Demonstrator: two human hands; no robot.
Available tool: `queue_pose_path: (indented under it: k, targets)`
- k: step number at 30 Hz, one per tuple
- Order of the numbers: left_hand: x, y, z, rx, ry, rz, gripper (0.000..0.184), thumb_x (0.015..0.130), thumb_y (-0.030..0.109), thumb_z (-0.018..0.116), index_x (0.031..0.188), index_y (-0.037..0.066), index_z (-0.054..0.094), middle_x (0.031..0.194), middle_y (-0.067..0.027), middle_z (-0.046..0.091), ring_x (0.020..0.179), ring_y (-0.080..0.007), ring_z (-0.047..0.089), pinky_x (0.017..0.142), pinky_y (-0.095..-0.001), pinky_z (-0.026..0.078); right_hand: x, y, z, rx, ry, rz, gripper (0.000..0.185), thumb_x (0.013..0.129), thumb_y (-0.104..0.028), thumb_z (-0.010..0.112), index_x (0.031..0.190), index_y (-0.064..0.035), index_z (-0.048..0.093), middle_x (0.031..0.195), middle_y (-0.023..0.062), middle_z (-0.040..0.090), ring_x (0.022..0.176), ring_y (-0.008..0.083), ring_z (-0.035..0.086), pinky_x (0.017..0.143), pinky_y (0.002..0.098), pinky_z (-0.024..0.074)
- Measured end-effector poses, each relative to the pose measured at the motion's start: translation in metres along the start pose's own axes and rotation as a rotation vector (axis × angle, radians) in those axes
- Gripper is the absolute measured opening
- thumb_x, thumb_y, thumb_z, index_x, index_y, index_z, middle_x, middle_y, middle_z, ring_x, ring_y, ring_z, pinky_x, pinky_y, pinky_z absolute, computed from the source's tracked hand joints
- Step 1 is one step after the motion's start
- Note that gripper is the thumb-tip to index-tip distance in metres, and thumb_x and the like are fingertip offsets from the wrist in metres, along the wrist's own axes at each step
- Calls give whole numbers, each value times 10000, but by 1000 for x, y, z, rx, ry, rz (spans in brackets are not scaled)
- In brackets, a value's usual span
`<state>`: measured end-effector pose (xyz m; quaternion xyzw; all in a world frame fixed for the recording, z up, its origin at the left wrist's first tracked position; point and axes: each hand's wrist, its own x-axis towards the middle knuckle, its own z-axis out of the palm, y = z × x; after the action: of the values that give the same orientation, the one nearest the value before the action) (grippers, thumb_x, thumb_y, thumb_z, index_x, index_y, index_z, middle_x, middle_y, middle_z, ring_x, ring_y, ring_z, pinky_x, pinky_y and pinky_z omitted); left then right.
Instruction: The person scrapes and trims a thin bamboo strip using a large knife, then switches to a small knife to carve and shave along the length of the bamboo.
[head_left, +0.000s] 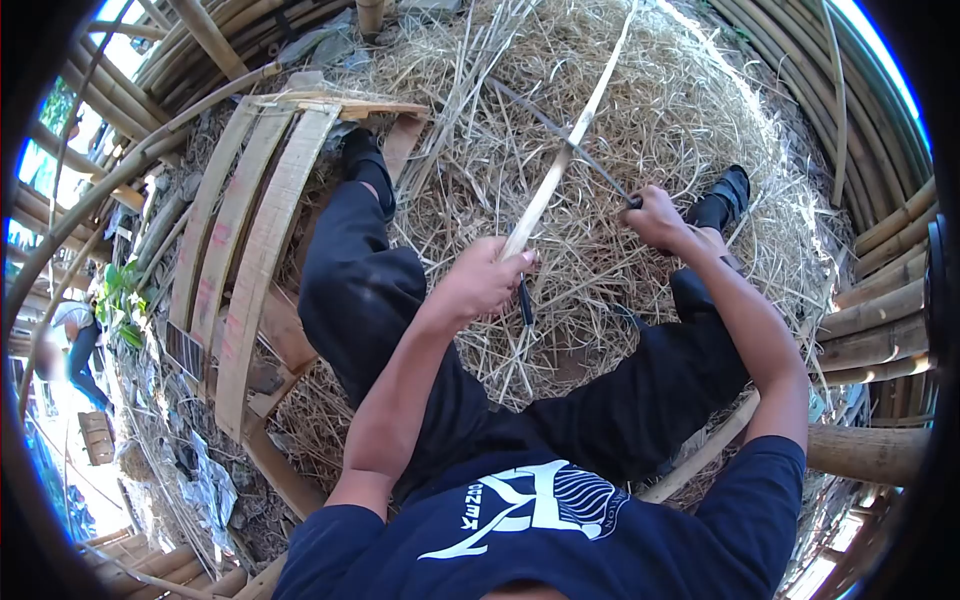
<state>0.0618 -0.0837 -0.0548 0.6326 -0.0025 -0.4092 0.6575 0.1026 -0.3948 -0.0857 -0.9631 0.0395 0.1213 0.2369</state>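
Note:
My left hand is closed around the near end of a long, pale bamboo strip, which slants up and away from me. My right hand grips the dark handle of a long, thin-bladed knife. The blade crosses the strip about midway along its length; whether its edge bites into the strip I cannot tell. Just below my left hand a short black rod-like piece shows, its upper part hidden by the fingers. Loose shavings cover the ground between my legs.
A slatted wooden crate or bench stands beside my left leg. Bamboo poles are stacked at the upper right and lower right. Thin strips lie on the shavings ahead. Another person is at the far left.

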Motion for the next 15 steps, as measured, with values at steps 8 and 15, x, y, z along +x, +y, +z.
queue_pose_path:
  k: [8, 15]
  targets:
    - [10, -15, -4, 349, 235, 168, 190, 893, 177, 579, 928, -7, 615, 657, -60, 563, 495, -119, 489, 469, -314, 389, -53, -74, 27, 33, -206, -318, 307, 665, -184, 691, 886, 30, 690, 712, 207, 632, 689, 349, 626, 687, 396, 492]
    - [12, -24, 1, 509, 307, 254, 208, 904, 180, 564, 965, -12, 617, 672, -81, 575, 576, -148, 501, 553, -337, 418, -38, -67, 32, -77, -201, -257, 331, 664, -192, 678, 930, 2, 710, 847, 223, 660, 849, 365, 631, 811, 408, 493]
